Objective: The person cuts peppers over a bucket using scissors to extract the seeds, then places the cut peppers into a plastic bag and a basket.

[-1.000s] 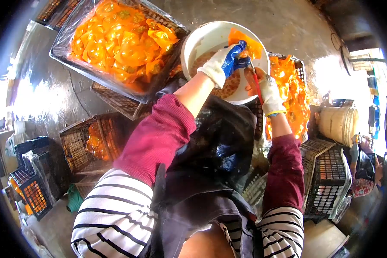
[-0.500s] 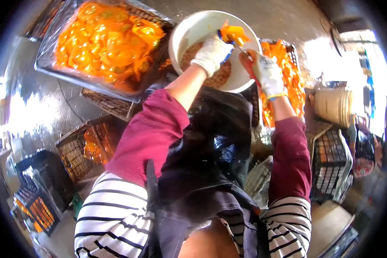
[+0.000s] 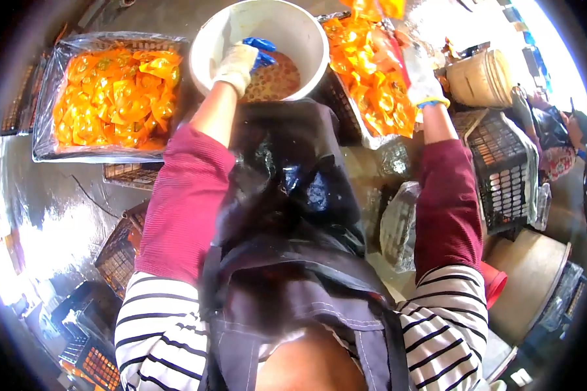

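My left hand (image 3: 244,62), in a white glove with blue fingertips, is over the left part of a white bucket (image 3: 319,49) with brownish pulp (image 3: 277,79) low inside. Its fingers are apart and nothing shows in them. My right hand (image 3: 419,68), in a white glove, reaches over the crate of orange pieces (image 3: 375,85) right of the bucket. It holds a red-handled tool (image 3: 396,53), its far end blurred near an orange piece (image 3: 391,8) at the top edge. Whether that piece touches the tool cannot be made out.
A plastic-lined crate of orange pieces (image 3: 117,98) stands left of the bucket. Beige buckets (image 3: 479,78) and a black crate (image 3: 502,189) are on the right. Part of another person (image 3: 557,140) shows at the far right. A red container (image 3: 494,283) is beside my right sleeve.
My right hand has moved from the bucket to over the right crate with the tool. My left hand has separated from the orange piece and stays over the bucket. The view has shifted.
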`<state>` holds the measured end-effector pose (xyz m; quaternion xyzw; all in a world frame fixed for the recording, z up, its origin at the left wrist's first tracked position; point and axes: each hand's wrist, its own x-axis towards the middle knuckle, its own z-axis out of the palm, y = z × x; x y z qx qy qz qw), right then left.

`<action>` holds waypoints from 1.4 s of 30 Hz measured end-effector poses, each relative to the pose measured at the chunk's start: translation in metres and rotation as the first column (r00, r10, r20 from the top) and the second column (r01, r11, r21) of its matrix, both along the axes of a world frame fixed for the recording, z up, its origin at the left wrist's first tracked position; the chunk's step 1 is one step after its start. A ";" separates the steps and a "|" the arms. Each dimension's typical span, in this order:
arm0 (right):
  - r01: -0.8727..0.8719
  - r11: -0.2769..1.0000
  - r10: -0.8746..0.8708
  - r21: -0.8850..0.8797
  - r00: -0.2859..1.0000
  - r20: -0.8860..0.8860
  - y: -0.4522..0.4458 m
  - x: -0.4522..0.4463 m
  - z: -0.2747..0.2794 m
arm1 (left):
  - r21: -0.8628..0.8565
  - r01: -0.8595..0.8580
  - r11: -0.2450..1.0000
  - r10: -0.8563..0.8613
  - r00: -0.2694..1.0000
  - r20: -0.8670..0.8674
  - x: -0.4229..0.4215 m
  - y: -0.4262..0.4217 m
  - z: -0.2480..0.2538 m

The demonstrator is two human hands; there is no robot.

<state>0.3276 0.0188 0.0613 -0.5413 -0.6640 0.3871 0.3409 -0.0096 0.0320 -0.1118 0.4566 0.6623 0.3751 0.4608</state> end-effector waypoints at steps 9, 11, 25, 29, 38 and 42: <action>0.101 0.965 0.186 -0.242 0.388 0.903 -0.030 0.173 -0.096 | 0.139 0.170 0.976 -0.092 0.891 -0.445 0.002 -0.030 0.089; 0.075 0.985 0.106 -0.157 0.459 0.882 -0.036 0.188 -0.103 | 0.136 0.112 0.984 -0.068 0.955 -0.290 -0.001 -0.015 0.085; 0.257 0.877 -0.461 -0.407 0.691 -0.557 -0.078 0.159 -0.156 | 0.117 0.411 0.904 -0.408 0.911 -0.055 0.065 -0.015 0.128; 0.230 0.973 -0.231 -0.035 0.973 -0.013 -0.066 0.056 -0.067 | 0.137 0.516 0.846 -0.518 0.731 0.444 0.180 -0.019 0.124; 0.352 0.928 -0.338 0.123 0.933 -0.121 -0.052 0.062 -0.111 | 0.066 -0.113 0.991 0.049 0.791 0.610 0.117 0.003 0.105; 0.589 0.624 -0.702 -0.513 0.134 -0.699 -0.100 0.161 -0.211 | 0.121 -0.221 0.968 0.125 0.840 0.529 0.023 -0.013 0.107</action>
